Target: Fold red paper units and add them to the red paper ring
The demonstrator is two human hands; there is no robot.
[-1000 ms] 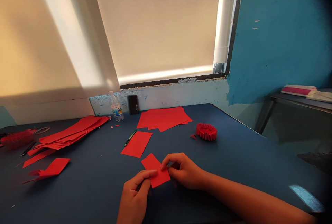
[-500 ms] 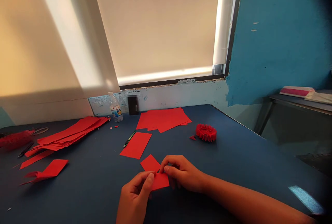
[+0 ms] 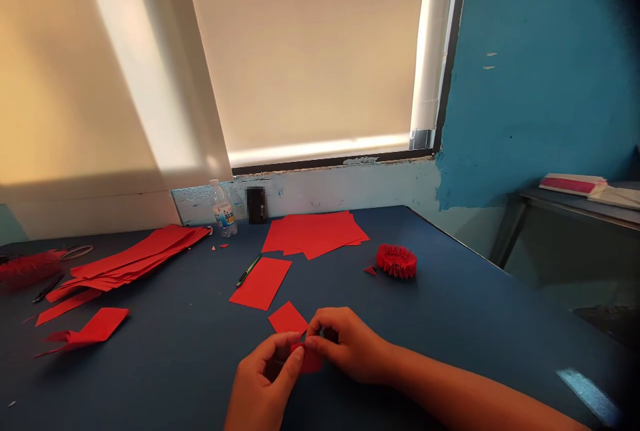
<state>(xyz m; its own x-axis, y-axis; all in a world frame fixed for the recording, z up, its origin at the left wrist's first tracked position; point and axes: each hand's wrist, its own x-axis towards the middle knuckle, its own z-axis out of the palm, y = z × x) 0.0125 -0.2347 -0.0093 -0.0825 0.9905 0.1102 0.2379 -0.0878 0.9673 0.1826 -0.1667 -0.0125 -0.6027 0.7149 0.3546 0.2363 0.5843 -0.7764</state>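
Both my hands meet over a small red paper piece point(image 3: 305, 356) low on the dark blue table point(image 3: 450, 324). My left hand point(image 3: 263, 384) pinches its near edge between thumb and fingers. My right hand point(image 3: 345, 344) presses its fingertips together on the far edge. The paper is bent between them and mostly hidden. A second small red rectangle point(image 3: 287, 318) lies flat just beyond my fingers. A larger red rectangle point(image 3: 261, 282) lies farther off, beside a green pen point(image 3: 249, 270).
A stack of red sheets point(image 3: 315, 234) and a pleated red paper ring point(image 3: 397, 261) lie at the back. Long red strips point(image 3: 130, 261), a folded red piece point(image 3: 95, 328), scissors point(image 3: 75, 252) and a black pen point(image 3: 46, 288) sit left. A water bottle point(image 3: 223, 208) stands by the wall.
The small red piece was lying nearly flat under my fingers; both hands have closed in and folded it up, so much less of it shows now.
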